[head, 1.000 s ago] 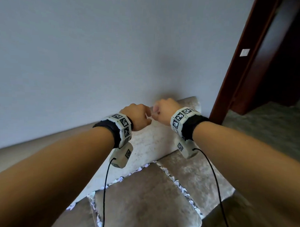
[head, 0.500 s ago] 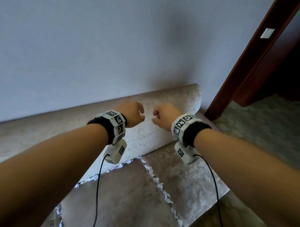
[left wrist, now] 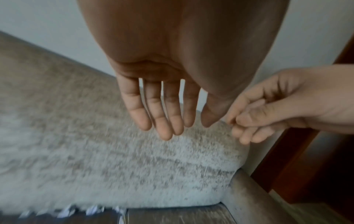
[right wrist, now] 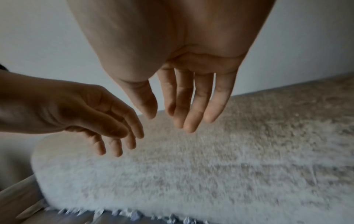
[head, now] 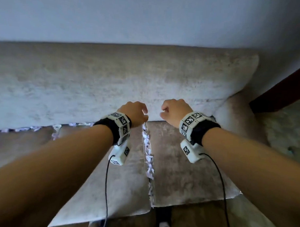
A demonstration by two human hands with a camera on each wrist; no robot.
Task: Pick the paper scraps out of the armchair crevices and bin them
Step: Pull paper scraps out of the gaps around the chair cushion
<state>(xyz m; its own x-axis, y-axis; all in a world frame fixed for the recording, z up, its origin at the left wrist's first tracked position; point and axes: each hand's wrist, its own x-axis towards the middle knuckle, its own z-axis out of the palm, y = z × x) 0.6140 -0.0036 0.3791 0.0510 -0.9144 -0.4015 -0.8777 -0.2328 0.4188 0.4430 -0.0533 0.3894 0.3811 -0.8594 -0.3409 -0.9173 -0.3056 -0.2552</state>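
Both hands hover above the seat's back edge, nothing held: the left hand [head: 134, 112] with fingers straight and spread, the right hand [head: 175, 112] relaxed. Scraps [head: 148, 158] fill the crevice between the cushions. No scrap seems picked yet; a downward pinch is called for.

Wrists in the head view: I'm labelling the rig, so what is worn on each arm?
Both forearms are bare. The left wrist and right wrist each carry a black band, white blocks with black square markers, and a white camera pod beneath with a thin black cable.
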